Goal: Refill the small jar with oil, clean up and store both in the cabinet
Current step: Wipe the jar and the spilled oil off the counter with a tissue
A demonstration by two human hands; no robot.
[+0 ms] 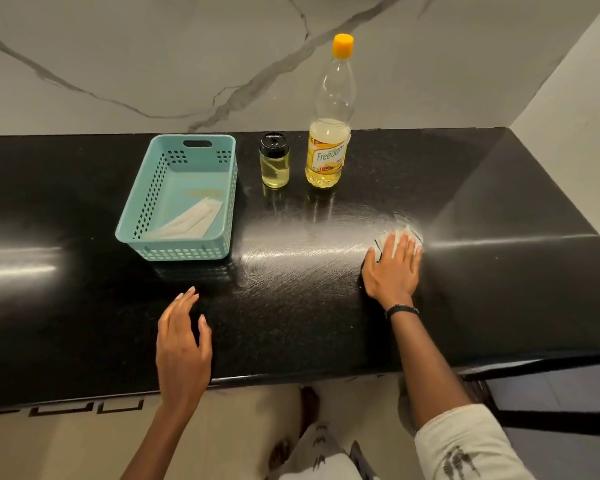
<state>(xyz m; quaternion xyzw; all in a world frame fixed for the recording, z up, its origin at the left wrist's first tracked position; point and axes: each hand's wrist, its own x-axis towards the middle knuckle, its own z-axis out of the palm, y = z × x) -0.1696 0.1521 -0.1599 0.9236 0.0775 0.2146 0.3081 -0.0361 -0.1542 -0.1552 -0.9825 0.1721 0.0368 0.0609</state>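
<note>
A small glass jar (pixel 274 161) with a black lid stands on the black counter (pixel 84 188), holding pale oil. Right of it stands a tall oil bottle (pixel 329 133) with a yellow cap and yellow label, about a third full. My right hand (pixel 394 266) presses flat on a white tissue (pixel 404 235) on the counter, in front and to the right of the bottle. Smeared streaks shine on the counter left of that hand. My left hand (pixel 182 344) hovers near the counter's front edge, fingers apart, holding nothing.
A teal perforated basket (pixel 136 220) sits left of the jar, with folded white tissue (pixel 191 221) lying in it. A marble wall rises behind the counter, and a side wall closes the right end. Pale floor shows below the front edge.
</note>
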